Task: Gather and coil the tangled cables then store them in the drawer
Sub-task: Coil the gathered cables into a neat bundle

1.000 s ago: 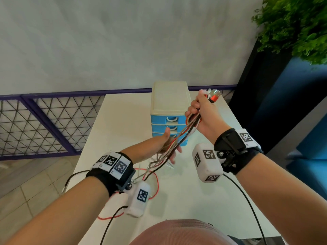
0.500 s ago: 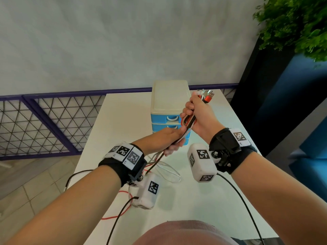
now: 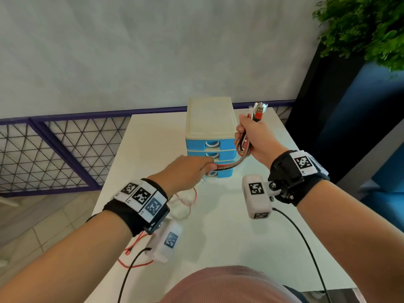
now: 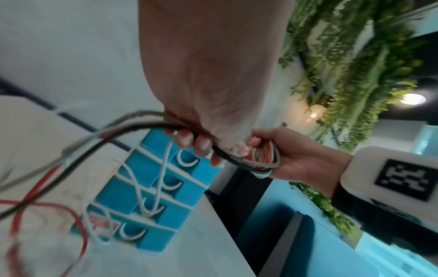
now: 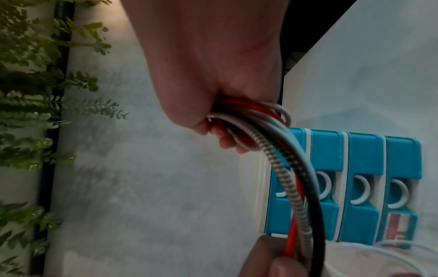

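Your right hand (image 3: 254,138) is fisted round the folded loops of the cable bundle (image 3: 242,147), plug ends (image 3: 259,111) sticking out above the fist. Your left hand (image 3: 188,171) has fingers curled round the same strands lower down, just in front of the drawer unit (image 3: 211,136). A short run of bundle spans between both hands.

Progress, my read: gathering is mostly done, coiling is partway. A few loops sit in your right fist; slack tails off past your left hand onto the tabletop (image 3: 218,226). A red cable (image 3: 134,262) and a white cable (image 3: 183,202) trail there loose. Whether they belong to the held bundle I can't tell for certain.

Left to do: wind in the slack, open a drawer, drop the coil in. All drawers look closed.

Counts:
- Strands in the bundle: at least four, going by the right wrist view: braided (image 5: 282,180), black (image 5: 310,206), red (image 5: 292,238), white/grey (image 5: 282,114). Exact number is hidden inside the fist.
- Drawers: four blue fronts (image 5: 362,187), each with a white handle. The head view shows only three because your left hand covers part of the stack.
- Drawer units: one.
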Available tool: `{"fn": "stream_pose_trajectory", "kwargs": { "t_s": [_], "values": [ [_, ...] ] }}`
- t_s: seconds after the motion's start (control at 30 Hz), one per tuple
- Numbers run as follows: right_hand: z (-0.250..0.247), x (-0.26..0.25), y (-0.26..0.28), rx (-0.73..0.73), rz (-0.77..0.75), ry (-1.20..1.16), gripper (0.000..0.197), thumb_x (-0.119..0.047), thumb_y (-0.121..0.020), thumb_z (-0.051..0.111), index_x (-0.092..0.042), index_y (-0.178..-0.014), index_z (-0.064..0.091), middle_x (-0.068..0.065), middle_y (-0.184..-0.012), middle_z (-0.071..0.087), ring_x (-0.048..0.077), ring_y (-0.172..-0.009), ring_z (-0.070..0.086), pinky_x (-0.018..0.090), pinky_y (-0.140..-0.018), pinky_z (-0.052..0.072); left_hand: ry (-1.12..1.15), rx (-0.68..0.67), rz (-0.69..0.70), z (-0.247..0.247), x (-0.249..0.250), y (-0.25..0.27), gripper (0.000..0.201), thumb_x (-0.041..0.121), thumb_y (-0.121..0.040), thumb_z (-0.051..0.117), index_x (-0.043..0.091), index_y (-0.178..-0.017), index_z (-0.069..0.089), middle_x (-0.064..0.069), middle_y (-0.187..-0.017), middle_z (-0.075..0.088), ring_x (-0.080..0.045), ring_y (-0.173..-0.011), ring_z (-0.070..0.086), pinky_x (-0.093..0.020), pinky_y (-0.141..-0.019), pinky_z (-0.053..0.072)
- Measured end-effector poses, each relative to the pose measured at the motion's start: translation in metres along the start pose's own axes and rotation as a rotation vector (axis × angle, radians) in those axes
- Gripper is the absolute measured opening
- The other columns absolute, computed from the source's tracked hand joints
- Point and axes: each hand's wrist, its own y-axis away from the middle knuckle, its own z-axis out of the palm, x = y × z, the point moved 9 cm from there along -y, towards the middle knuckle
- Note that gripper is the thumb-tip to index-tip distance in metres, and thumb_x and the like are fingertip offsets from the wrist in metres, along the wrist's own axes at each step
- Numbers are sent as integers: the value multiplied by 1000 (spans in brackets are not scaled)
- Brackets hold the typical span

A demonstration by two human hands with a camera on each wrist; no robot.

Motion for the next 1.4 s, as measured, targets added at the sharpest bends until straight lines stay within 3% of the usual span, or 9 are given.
{"fn": "stream_pose_trajectory", "kwargs": {
  "t_s": [0.13, 0.3, 0.43, 0.57, 0.73, 0.9, 1.07, 1.23, 1.4],
  "values": [
    [13, 5, 8, -190, 59, 192, 19, -22, -101, 49, -15, -83, 49, -3, -61, 50, 11, -54, 54, 31, -62, 53, -295, 156, 48, -27, 11, -2, 32, 40, -100, 30, 21, -96, 55, 4, -96, 63, -21, -87, 57, -35, -80, 33],
    [32, 22, 22, -348, 185, 303, 25, -27, -100, 51, -9, -87, 60, 4, -74, 64, 18, -71, 65, 35, -73, 58, -237, 255, 73, -45, 15, 0, 16, 37, -97, 44, 26, -87, 50, 11, -88, 54, -13, -87, 51, -30, -74, 19],
    [43, 35, 34, -453, 274, 314, 33, -35, -101, 48, -8, -98, 66, 13, -95, 71, 27, -89, 68, 41, -89, 54, -179, 233, 120, -50, 17, 1, 9, 29, -95, 51, 22, -92, 55, 10, -89, 52, -10, -92, 49, -32, -80, 23],
    [62, 44, 55, -614, 376, 230, 37, -35, -104, 39, -7, -102, 63, 15, -98, 69, 27, -90, 72, 38, -76, 59, -63, 230, 184, -51, 21, 6, 4, 16, -91, 56, 19, -91, 53, 11, -90, 53, -6, -91, 46, -33, -85, 24],
    [67, 55, 64, -699, 423, 237, 39, -39, -104, 34, -13, -116, 60, 18, -118, 62, 35, -111, 64, 54, -103, 41, 179, 162, 108, -41, 3, 5, 17, 23, -88, 59, 29, -89, 43, 12, -100, 62, -12, -100, 48, -27, -91, 27],
    [73, 59, 73, -773, 476, 165, 43, -34, -101, 41, -2, -128, 53, 22, -122, 62, 41, -116, 61, 52, -102, 44, 303, 176, 42, -41, -3, 8, 33, 27, -84, 66, 29, -94, 34, 8, -84, 58, -20, -88, 51, -33, -66, 42],
    [77, 61, 82, -850, 415, 272, 26, 6, -97, 41, 3, -117, 57, 17, -108, 70, 23, -92, 71, 37, -85, 57, 211, 189, 77, -51, 10, 14, 42, 22, -79, 69, 23, -98, 31, 5, -73, 59, -18, -64, 56, -40, -59, 47],
    [71, 62, 79, -883, 325, 420, 25, 0, -94, 56, 6, -119, 56, 28, -127, 60, 13, -73, 62, 28, -73, 56, 156, 170, 30, -53, 4, 12, 55, 31, -70, 77, 26, -96, 29, 2, -76, 64, -21, -63, 56, -38, -56, 44],
    [69, 62, 76, -818, 284, 378, 15, -2, -97, 52, 1, -111, 58, 11, -97, 72, 9, -60, 54, 25, -65, 54, 362, 85, 3, -35, -15, 2, 42, 31, -74, 76, 23, -91, 38, -7, -81, 66, -16, -65, 55, -37, -64, 46]
  ]
}}
